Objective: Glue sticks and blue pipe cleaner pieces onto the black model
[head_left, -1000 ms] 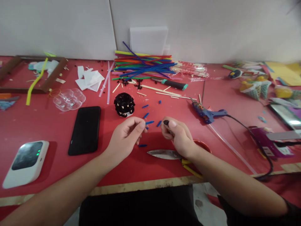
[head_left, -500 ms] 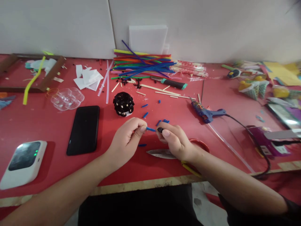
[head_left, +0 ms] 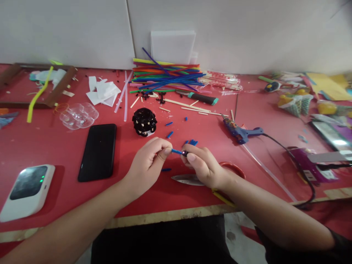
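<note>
My left hand (head_left: 150, 161) pinches a short blue straw piece (head_left: 176, 151) between thumb and forefinger. My right hand (head_left: 202, 167) is closed on a small black object (head_left: 184, 153) whose tip meets the free end of the blue piece. Both hands hover just above the red table (head_left: 41, 146), near its front edge. More short blue straw pieces (head_left: 191, 142) lie on the table just beyond my hands. A small black round piece studded with pale sticks (head_left: 144, 122) stands behind my left hand. Scissors (head_left: 189, 179) with a red handle lie under my right hand.
A black phone (head_left: 97, 151) and a white device with a green light (head_left: 27, 190) lie at the left. A blue glue gun (head_left: 242, 132) with its cord lies at the right. A pile of coloured straws (head_left: 167, 75), wooden sticks, a knife and paper scraps sit at the back.
My hands have come together. My left hand picked up a blue straw piece, and my right hand brought the black object to its end.
</note>
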Motion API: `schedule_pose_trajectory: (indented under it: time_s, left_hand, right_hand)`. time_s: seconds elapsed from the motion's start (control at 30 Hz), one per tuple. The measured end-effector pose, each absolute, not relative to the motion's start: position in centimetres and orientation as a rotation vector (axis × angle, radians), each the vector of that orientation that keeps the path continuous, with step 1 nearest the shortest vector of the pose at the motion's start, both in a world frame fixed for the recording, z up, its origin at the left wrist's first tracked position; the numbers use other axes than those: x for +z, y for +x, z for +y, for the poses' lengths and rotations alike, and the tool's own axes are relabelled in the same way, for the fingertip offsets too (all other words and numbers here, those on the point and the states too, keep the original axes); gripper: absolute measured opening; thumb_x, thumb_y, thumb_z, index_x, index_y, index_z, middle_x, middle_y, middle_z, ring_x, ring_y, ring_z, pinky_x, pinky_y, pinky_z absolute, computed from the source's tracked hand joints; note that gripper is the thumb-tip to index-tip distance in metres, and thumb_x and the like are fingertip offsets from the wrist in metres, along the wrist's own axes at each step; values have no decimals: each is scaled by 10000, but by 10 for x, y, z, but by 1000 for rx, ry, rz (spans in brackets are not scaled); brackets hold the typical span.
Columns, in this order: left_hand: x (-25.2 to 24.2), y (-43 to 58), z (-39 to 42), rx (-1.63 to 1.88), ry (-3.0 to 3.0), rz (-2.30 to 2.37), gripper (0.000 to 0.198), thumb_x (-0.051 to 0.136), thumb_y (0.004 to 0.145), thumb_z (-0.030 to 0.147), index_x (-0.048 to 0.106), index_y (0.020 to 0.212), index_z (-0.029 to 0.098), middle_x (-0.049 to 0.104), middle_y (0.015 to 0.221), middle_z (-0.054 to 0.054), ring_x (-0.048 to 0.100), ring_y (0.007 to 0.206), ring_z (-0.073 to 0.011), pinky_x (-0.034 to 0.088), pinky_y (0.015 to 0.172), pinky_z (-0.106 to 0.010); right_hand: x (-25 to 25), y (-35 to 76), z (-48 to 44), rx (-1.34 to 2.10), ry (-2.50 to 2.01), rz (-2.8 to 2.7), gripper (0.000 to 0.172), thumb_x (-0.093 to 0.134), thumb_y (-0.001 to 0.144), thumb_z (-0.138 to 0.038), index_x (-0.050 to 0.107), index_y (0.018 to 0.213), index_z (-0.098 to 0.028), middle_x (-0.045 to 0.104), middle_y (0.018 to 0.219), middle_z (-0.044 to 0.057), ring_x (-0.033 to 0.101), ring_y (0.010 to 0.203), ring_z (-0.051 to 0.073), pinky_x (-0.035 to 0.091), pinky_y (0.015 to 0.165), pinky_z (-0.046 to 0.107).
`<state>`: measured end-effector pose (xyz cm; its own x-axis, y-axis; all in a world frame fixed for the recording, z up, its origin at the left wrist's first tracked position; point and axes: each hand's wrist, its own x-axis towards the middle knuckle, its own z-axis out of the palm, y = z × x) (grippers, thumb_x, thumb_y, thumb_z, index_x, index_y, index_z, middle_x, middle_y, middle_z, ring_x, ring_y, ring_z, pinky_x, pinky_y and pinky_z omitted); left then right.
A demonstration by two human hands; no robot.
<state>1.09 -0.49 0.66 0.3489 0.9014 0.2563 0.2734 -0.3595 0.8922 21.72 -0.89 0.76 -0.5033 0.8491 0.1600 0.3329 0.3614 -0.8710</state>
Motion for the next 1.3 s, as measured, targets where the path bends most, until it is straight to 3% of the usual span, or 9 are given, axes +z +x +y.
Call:
schedule_pose_trajectory:
  time_s: [0.43,0.57,0.7,1.1,1.3]
  left_hand:
    - [11,12,-5,1003,1723,1169,258,477,1021,337,563,816,207,592,749,14,498,640,-119,407,572,-225]
    - [10,12,-6,1008,1739,1163,237,484,1020,323,576,837,203,595,753,15,499,636,-114,400,559,-220]
    - [9,12,-6,1016,1782,1168,212,503,1017,308,595,857,202,588,756,17,520,651,-113,399,556,-217]
    - [2,10,-9,1051,1813,1155,172,574,991,326,669,898,217,648,817,-5,592,721,-131,454,602,-238]
    - [2,9,-8,1127,1832,1116,99,640,944,264,710,888,222,681,805,-4,606,710,-129,471,612,-241]
  right_hand:
    - [0,222,-5,1114,-1015,-1812,444,389,1019,-559,436,743,-214,345,629,-53,302,553,104,259,517,276]
    - [4,217,-6,1014,-1161,-1697,336,611,951,-459,496,758,-209,396,621,-61,339,543,90,288,503,255]
    - [5,215,-8,880,-1140,-1701,158,698,906,-356,646,947,-212,407,569,-82,351,491,86,295,479,252]
    - [4,214,-9,782,-1186,-1706,194,751,858,-376,722,973,-222,395,516,-88,347,460,85,305,447,245]
    - [6,215,-10,771,-1173,-1690,149,714,892,-353,729,948,-215,512,531,-66,402,448,79,334,443,236]
